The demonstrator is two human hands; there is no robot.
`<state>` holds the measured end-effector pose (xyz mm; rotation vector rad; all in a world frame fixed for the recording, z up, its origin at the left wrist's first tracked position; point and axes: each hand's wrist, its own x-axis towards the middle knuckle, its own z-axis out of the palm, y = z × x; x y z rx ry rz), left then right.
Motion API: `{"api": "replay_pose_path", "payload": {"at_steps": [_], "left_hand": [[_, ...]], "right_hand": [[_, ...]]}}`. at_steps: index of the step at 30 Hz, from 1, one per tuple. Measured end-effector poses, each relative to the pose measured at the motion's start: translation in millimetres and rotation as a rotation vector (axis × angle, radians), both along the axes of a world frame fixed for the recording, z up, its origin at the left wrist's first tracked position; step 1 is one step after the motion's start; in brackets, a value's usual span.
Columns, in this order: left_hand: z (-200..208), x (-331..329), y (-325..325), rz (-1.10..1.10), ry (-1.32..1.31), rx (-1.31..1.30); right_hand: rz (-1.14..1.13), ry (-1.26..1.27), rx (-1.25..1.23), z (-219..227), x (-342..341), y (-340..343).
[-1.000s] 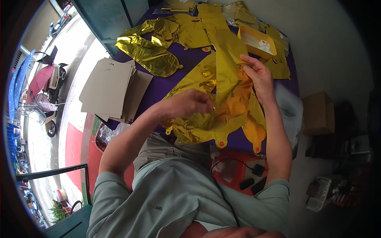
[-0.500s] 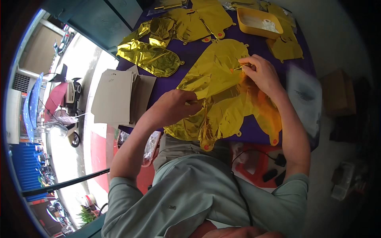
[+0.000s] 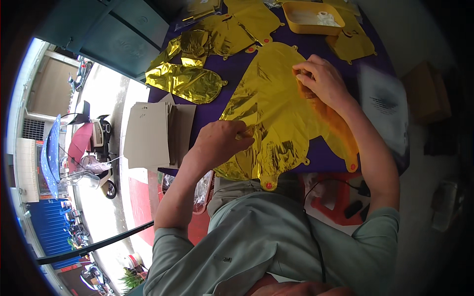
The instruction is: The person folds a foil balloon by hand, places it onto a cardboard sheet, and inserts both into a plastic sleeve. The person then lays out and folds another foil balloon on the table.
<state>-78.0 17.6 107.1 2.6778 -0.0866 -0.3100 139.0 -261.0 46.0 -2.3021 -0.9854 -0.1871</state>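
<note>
A large flat gold foil balloon (image 3: 276, 108) lies spread at the near middle of the purple-covered table, creased toward its near end. One red-dotted tab hangs past the table's front edge. My left hand (image 3: 222, 143) is closed on the balloon's left side, thumb and fingers pinched together. At the far right edge, my right hand (image 3: 323, 81) pinches the foil between thumb and fingers. Below that hand, an orange-tinted foil lobe (image 3: 338, 130) reaches toward the front edge, partly behind my forearm.
More gold foil balloons (image 3: 187, 84) lie at the far left and back. A yellow tray (image 3: 301, 27) with white bits stands at the back right. Grey cardboard sheets (image 3: 148, 135) are stacked at the left edge, and a clear plastic packet (image 3: 382, 108) lies at the right.
The foil flap that was raised between my hands now lies flatter. My right hand has moved slightly away from me along the edge, and the whole view has shifted a little.
</note>
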Motion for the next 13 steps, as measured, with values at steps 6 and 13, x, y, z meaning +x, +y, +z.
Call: {"api": "replay_pose_path", "payload": {"at_steps": [6, 13], "left_hand": [[2, 0, -2, 0.013, 0.047, -0.009], [10, 1, -5, 0.029, 0.074, 0.055]], "right_hand": [[-0.006, 0.019, 0.001, 2, -1, 1], [-0.039, 0.085, -0.032, 7, -3, 0]]}}
